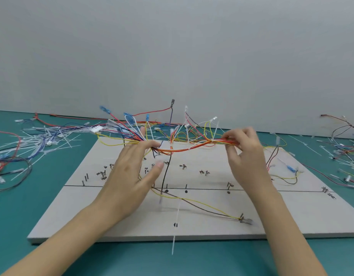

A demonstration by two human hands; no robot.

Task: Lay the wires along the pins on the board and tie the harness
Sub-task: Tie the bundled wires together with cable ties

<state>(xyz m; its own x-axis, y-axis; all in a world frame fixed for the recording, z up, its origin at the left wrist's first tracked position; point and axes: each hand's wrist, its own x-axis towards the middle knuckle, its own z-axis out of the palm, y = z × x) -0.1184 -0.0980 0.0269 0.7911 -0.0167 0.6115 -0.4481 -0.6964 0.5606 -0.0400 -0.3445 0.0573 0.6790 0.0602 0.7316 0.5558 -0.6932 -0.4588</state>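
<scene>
Teal matting [42, 196] covered the bench in front of a plain grey wall [172, 46], and a pale grey board [291, 216] lay flat on it, marked with a dark line from left to right, handwritten labels and short upright pins [86, 177].

Above the far half of the board, the harness [184, 149] hung clear of the surface, its long axis running left to right, with a shallow sag in the middle. Its bundled run was mostly red and orange with some yellow. At the left end the wires fanned out up and away toward the wall, ending in blue and clear connectors [129, 117]. White cable ties [216, 129] stood up from the bundle near its right end.

The left hand [132, 176] gripped the left end of the bundle where the wires splayed, fingers curled over it and the thumb stretched out below. The right hand [245, 154] pinched the right end between thumb and fingertips, the other fingers bent. The harness thus spanned the gap between the two hands, farther from the person than both wrists.

From the bundle a black wire [165, 174] dropped to the board near the line. A yellow and a brown wire [208, 206] trailed on toward the near right, ending at a pin [241, 216]. A loose white cable tie [175, 232] lay over the board's near edge, pointing toward the person.

Heaps of spare wires and ties [38, 140] lay on the matting to the left, and more wires [343, 148] to the right.
</scene>
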